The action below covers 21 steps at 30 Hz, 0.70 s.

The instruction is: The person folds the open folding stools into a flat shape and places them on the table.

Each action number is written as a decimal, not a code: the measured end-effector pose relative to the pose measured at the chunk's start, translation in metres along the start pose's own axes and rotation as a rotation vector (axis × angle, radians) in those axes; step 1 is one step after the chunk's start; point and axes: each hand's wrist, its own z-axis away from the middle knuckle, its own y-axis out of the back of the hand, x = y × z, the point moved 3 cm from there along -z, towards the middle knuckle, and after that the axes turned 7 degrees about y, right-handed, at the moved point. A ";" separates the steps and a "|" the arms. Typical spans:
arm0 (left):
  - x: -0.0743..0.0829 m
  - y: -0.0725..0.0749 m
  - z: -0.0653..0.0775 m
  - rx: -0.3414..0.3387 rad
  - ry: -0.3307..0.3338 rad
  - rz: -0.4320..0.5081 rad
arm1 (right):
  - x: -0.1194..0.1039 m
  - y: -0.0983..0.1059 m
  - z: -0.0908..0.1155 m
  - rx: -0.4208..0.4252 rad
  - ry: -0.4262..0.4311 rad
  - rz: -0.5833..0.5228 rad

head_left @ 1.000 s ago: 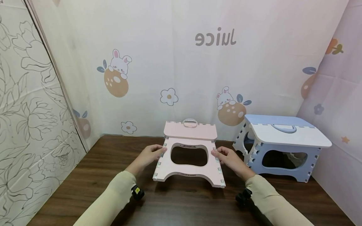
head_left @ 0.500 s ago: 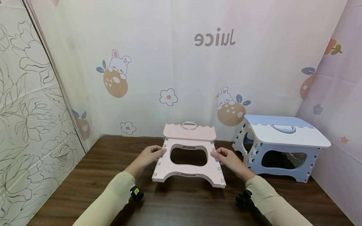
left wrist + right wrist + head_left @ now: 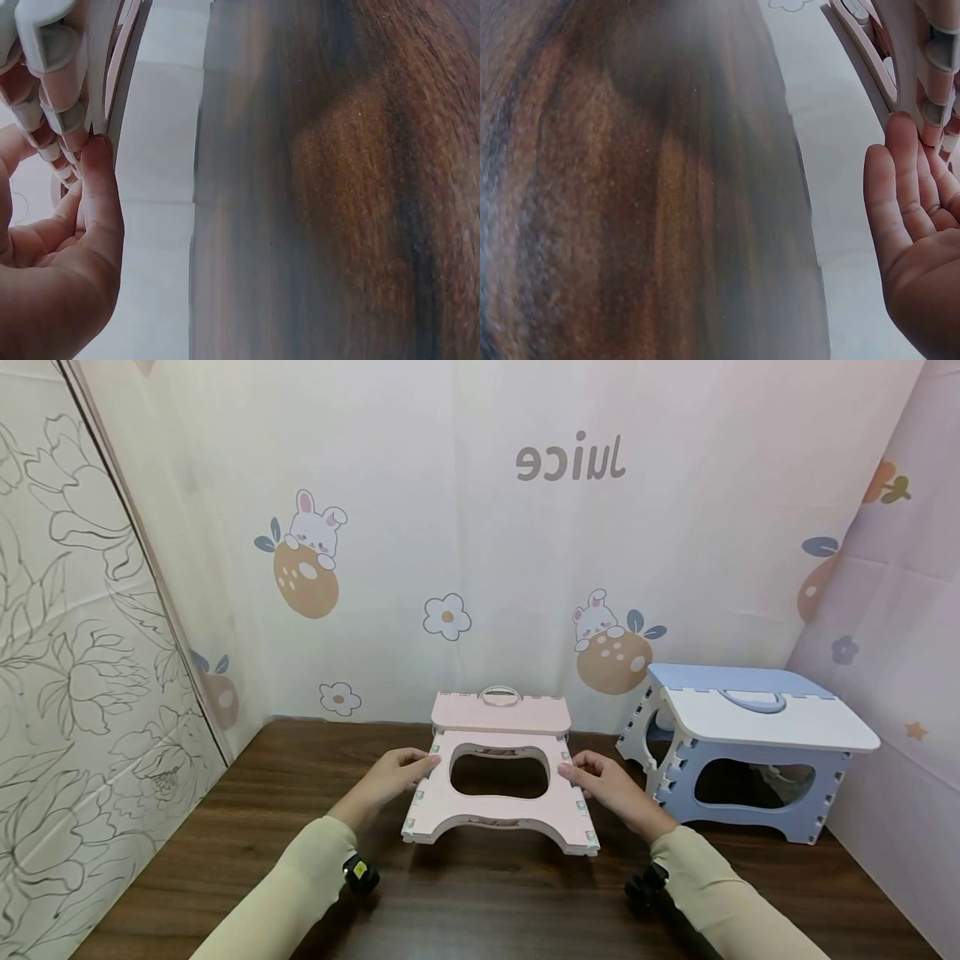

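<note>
A pink folding stool, partly folded, is held above the table in the middle of the head view. Its top panel with a curved carry handle tips away at the far end. My left hand grips the left hinged edge, thumb on the near face and fingers behind. Opposite it, my right hand pinches the right edge in the same way. Both wrist views show the hinge knuckles close to the fingers, in the left one beside the left hand and in the right one beside the right hand.
At the right stands an unfolded blue and white folding stool. Both are over a dark wooden table. A printed curtain hangs along the back, and more cloth covers the right side.
The pink stool's top panel and handle have sunk slightly at the far end. Both hands keep their grip in nearly the same place.
</note>
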 end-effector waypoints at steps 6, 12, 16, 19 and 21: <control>-0.002 0.001 0.000 0.014 0.034 0.005 | -0.003 -0.001 0.002 -0.039 0.002 0.013; -0.003 0.002 0.003 0.005 0.053 0.002 | -0.007 -0.003 0.004 -0.065 0.025 0.014; -0.003 0.002 0.002 -0.037 0.024 0.036 | -0.007 -0.003 0.003 -0.065 0.021 0.016; -0.003 0.004 0.003 -0.070 -0.009 0.067 | -0.005 -0.003 0.002 -0.069 0.013 0.008; -0.003 0.005 0.004 -0.092 -0.024 0.083 | -0.004 -0.004 0.001 -0.083 0.014 0.006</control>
